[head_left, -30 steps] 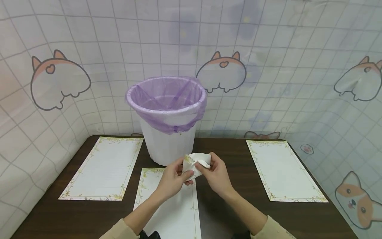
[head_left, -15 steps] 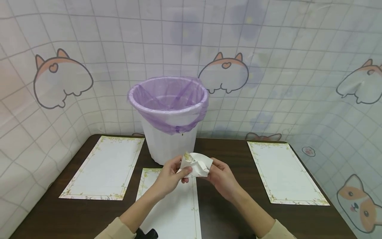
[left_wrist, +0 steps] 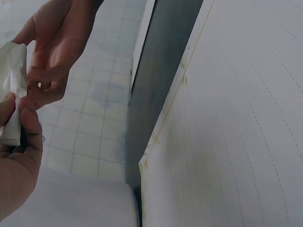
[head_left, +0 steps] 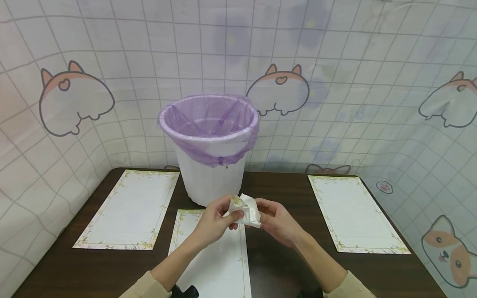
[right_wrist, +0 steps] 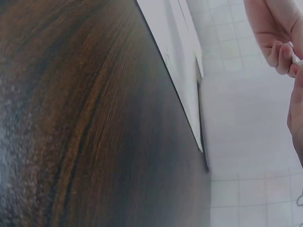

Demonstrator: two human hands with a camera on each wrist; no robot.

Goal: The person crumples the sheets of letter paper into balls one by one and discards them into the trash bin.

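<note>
Item: left sheet (head_left: pixel 128 209). Lined paper with a leafy border, flat on the dark table (head_left: pixel 287 194) at the far left, well apart from your hands.

Item: your left hand (head_left: pixel 216 221). Raised just above the near middle of the table; thumb and fingers curled round the left side of the crumpled paper (head_left: pixel 246 209), grasping it. The left wrist view shows the thumb pressed against the white wad (left_wrist: pixel 13 94).

Item: bin (head_left: pixel 210 182). White, lined with a purple bag (head_left: pixel 208 120) folded over its rim, upright at the far middle of the table, just beyond your hands.

Item: middle sheet (head_left: pixel 220 265). Same bordered paper, flat at the near middle, directly beneath your hands and forearms.

Item: crumpled paper. White wad with a trace of the leafy border on its upper left; held in the air between both hands, above the far end of the middle sheet and in front of the bin's base, touching neither.

Item: your right hand (head_left: pixel 277 221). Fingers curled onto the right side of the wad, grasping it opposite your left hand.

Item: right sheet (head_left: pixel 354 215). Same paper, flat at the far right, well apart from your hands.
</note>
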